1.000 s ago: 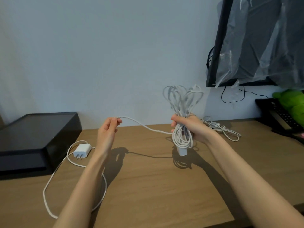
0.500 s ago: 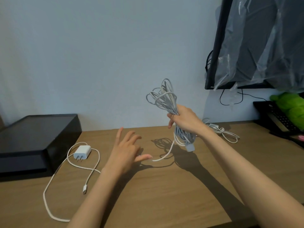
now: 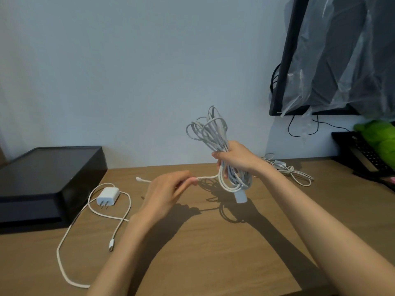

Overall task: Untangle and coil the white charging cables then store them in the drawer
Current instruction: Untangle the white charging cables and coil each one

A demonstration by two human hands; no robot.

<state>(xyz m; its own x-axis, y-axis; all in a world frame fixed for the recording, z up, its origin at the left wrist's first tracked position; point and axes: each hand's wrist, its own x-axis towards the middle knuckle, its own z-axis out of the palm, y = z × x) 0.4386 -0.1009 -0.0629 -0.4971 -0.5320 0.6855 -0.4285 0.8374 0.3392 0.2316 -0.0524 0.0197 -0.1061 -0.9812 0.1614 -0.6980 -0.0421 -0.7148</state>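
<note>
Head | right hand (image 3: 237, 160) raised, gripping cable bundle (image 3: 211, 133) | left hand (image 3: 168, 195) pinching loose strand (image 3: 207, 177)

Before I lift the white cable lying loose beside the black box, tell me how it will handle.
Likely floppy: the cable lies in loose curves on the desk, so it should sag and trail. The adapter, seemingly at one end, is probably the heaviest part and may swing or drag. The free connector would probably dangle.

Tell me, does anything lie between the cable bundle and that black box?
Yes: the left hand, pinching a loose end of the cable bundle, and a white charger with its cable, on the desk beside the black box.
</note>
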